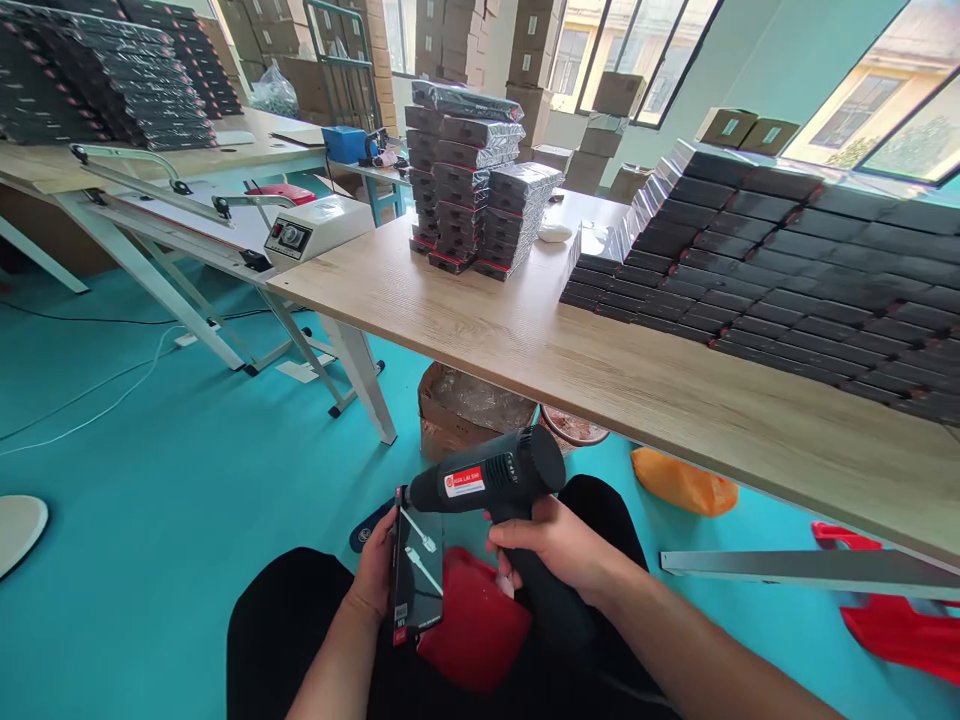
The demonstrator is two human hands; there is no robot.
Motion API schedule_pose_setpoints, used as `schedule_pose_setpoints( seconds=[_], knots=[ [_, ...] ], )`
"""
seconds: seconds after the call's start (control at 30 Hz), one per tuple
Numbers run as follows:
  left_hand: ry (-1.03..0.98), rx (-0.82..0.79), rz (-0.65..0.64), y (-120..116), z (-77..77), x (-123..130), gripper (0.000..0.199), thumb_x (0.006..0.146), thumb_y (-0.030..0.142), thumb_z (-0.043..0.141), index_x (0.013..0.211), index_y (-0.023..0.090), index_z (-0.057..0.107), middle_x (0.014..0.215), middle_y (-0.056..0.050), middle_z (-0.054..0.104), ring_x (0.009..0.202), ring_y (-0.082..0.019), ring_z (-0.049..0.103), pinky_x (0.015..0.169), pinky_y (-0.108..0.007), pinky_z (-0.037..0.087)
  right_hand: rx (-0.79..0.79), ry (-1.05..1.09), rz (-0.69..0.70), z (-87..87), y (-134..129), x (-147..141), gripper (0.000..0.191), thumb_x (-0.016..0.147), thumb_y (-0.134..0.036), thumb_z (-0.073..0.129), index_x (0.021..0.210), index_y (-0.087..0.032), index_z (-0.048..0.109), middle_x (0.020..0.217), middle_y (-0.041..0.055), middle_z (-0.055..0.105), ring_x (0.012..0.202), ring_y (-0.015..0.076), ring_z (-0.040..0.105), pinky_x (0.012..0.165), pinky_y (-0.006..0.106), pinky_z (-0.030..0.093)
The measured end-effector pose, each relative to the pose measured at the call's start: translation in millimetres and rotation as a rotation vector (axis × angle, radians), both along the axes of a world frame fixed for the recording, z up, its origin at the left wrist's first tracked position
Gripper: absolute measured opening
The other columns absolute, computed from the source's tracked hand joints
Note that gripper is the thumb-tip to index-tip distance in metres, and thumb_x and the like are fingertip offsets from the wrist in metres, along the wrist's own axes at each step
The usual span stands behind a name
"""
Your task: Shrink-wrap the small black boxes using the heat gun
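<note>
Off the tabletop's near edge [480,366], the left hand [373,572] clasps a cable box [418,600], right hand [553,542] grips the heat gun [487,478] (best kept sweeping).

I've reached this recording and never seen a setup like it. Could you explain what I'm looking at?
There is no robot here: a seated person works with two bare hands. The single picture comes from a camera worn on the person's head, looking forward and down, so the forearms enter from the bottom edge.

The left hand holds a slim dark box printed with white cable plugs. The right hand holds a heat gun, its nozzle at the box's upper end; whether they touch, I cannot tell.

Ahead is a wooden table. On it stand a smaller group of stacked boxes and, to the right, a much larger one.
</note>
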State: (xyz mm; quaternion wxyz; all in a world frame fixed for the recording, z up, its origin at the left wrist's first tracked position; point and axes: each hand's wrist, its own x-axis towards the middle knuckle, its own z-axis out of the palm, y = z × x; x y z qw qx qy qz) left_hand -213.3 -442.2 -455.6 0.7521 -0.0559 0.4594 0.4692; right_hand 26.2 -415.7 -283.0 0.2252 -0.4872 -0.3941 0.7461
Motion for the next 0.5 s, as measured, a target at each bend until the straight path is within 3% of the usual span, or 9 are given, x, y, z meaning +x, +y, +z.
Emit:
schedule_pose_setpoints(
  seconds=[0.17, 0.33, 0.5],
  knots=[
    [0.008, -0.015, -0.024, 1.1, 5.1, 2.9, 0.040, 0.089, 0.045, 0.060, 0.104, 0.011, 0.074, 0.077, -0.013, 0.078, 0.071, -0.031, 0.076, 0.073, -0.045, 0.062, 0.035, -0.063, -0.073, 1.8, 1.0, -2.4, 0.018, 0.069, -0.028, 0.070, 0.083, -0.018, 0.062, 0.053, -0.0032, 0.063, 0.045, 0.0134, 0.053, 0.048, 0.027, 0.041],
    [0.076, 0.019, -0.012, 1.5, -1.2, 2.1, 0.040, 0.087, 0.044, 0.064, 0.109, 0.012, 0.073, 0.083, -0.013, 0.080, 0.072, -0.031, 0.077, 0.074, -0.045, 0.062, 0.041, -0.043, -0.020, -1.1, 3.8, 0.9, 0.018, 0.068, -0.024, 0.071, 0.083, -0.017, 0.063, 0.051, -0.0023, 0.062, 0.046, 0.0147, 0.056, 0.048, 0.028, 0.043],
    [-0.011, 0.030, -0.009, 0.7, -8.3, -0.1, 0.044, 0.086, 0.044, 0.066, 0.113, 0.010, 0.071, 0.085, -0.014, 0.080, 0.077, -0.032, 0.077, 0.073, -0.042, 0.061, 0.041, -0.058, -0.037, -2.5, 4.2, 2.2, 0.018, 0.071, -0.027, 0.069, 0.084, -0.017, 0.063, 0.053, -0.0025, 0.063, 0.045, 0.0132, 0.054, 0.048, 0.026, 0.043]
  ],
)
